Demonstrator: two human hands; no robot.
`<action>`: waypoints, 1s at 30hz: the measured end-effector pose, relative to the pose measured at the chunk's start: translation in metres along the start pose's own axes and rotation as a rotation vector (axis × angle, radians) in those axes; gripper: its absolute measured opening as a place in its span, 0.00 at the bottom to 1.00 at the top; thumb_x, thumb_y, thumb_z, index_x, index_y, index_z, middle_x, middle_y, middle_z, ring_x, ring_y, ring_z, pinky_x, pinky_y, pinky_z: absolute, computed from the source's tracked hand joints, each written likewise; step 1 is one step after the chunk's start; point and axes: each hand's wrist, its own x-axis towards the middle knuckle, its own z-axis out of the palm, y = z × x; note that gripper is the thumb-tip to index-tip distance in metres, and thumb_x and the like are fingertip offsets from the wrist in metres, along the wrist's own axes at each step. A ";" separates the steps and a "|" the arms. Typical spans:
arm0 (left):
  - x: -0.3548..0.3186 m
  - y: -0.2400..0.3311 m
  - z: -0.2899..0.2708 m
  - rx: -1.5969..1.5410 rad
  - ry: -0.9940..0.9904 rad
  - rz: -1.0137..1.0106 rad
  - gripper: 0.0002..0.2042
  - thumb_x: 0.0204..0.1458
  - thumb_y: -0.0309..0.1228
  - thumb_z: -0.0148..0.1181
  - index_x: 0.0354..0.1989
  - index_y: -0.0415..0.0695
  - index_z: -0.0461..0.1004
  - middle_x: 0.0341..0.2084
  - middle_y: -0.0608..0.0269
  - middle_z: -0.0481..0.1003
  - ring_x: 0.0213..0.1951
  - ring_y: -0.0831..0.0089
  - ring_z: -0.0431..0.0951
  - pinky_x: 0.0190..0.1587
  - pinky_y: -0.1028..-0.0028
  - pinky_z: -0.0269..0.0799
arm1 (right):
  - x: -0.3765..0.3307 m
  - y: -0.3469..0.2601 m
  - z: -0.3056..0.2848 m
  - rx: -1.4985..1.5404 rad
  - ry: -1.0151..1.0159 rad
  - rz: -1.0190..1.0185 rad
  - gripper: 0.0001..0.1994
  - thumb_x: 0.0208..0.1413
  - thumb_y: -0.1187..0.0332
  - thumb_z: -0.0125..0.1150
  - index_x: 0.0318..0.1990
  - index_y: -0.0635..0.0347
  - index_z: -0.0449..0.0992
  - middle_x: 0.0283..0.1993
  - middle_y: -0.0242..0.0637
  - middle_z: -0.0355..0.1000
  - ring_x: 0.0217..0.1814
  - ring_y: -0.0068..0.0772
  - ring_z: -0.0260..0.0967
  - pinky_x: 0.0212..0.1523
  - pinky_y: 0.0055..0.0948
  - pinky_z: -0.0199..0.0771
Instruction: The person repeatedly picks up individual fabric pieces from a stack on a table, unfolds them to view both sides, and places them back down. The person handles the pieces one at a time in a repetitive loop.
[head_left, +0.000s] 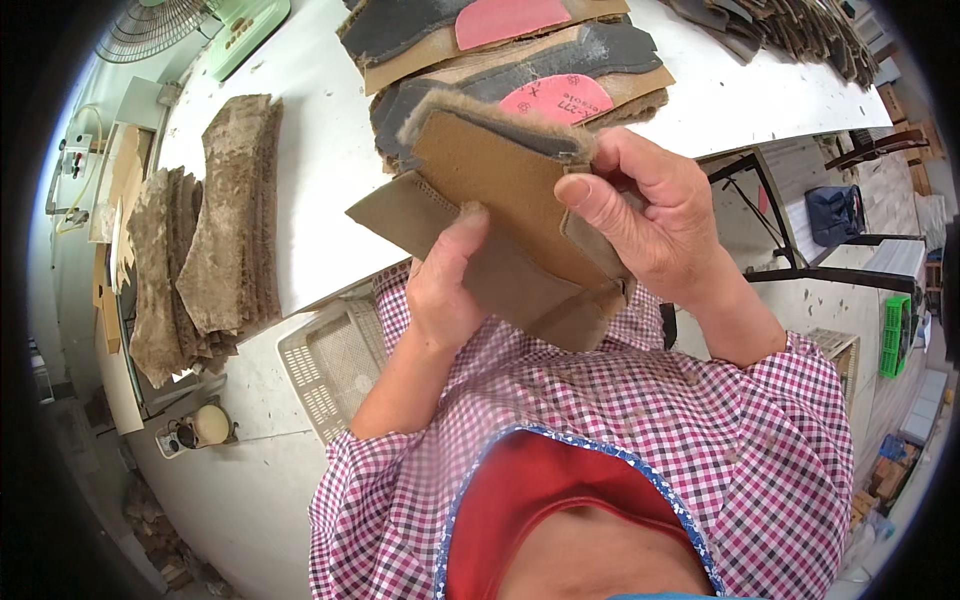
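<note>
Held up over the table's near edge is a sewn brown suede piece (500, 190) with a fluffy fleece lining showing along its far edge. Stitched seams and a folded flap are visible on it. My left hand (447, 280) grips its left side, thumb on top and fingers hidden underneath. At the right edge, my right hand (660, 210) pinches it between thumb and bent fingers. Just beyond lie stacked dark grey and tan pieces (430, 110) with fleece edges, partly covered by the held piece. Pink shaped patches (555, 98) rest on these stacks.
On the white table (310, 130), fleecy brown pieces (232, 220) are stacked at the left, and more dark pieces (800, 35) lie far right. A fan (155, 30) stands far left. Below are a plastic basket (335, 360), a dark blue bag (835, 215) and a green crate (895, 335).
</note>
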 end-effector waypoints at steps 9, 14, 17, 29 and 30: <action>0.002 -0.016 -0.009 -0.316 -0.187 0.031 0.29 0.51 0.35 0.55 0.60 0.34 0.59 0.54 0.50 0.68 0.55 0.57 0.69 0.58 0.59 0.64 | 0.022 0.006 -0.005 0.158 0.297 0.050 0.05 0.54 0.73 0.58 0.29 0.66 0.75 0.23 0.24 0.65 0.24 0.14 0.57 0.23 0.20 0.57; -0.004 -0.045 -0.035 0.182 -0.332 -0.266 0.36 0.45 0.37 0.67 0.60 0.31 0.60 0.54 0.48 0.67 0.55 0.61 0.68 0.58 0.65 0.63 | 0.063 0.024 -0.006 0.439 0.533 0.115 0.11 0.56 0.68 0.52 0.35 0.65 0.80 0.36 0.28 0.75 0.38 0.18 0.67 0.43 0.19 0.65; -0.004 -0.050 -0.025 0.383 -0.398 -0.313 0.30 0.49 0.33 0.65 0.58 0.32 0.62 0.52 0.52 0.69 0.53 0.65 0.69 0.55 0.69 0.66 | 0.075 0.043 -0.007 0.269 0.475 0.014 0.16 0.61 0.64 0.48 0.39 0.64 0.80 0.37 0.29 0.75 0.42 0.20 0.67 0.46 0.19 0.64; -0.020 -0.004 -0.013 0.039 -0.096 -0.188 0.19 0.50 0.20 0.57 0.53 0.33 0.69 0.48 0.56 0.73 0.50 0.66 0.73 0.51 0.70 0.68 | -0.012 0.050 0.024 0.787 0.123 0.662 0.28 0.58 0.52 0.57 0.56 0.68 0.69 0.53 0.38 0.72 0.54 0.23 0.69 0.58 0.25 0.68; -0.023 0.001 -0.012 0.001 -0.055 -0.203 0.19 0.49 0.19 0.57 0.52 0.33 0.69 0.47 0.56 0.74 0.49 0.66 0.74 0.51 0.70 0.69 | -0.015 0.056 0.020 0.888 0.094 0.684 0.27 0.57 0.54 0.58 0.56 0.68 0.68 0.52 0.39 0.73 0.52 0.24 0.71 0.56 0.25 0.70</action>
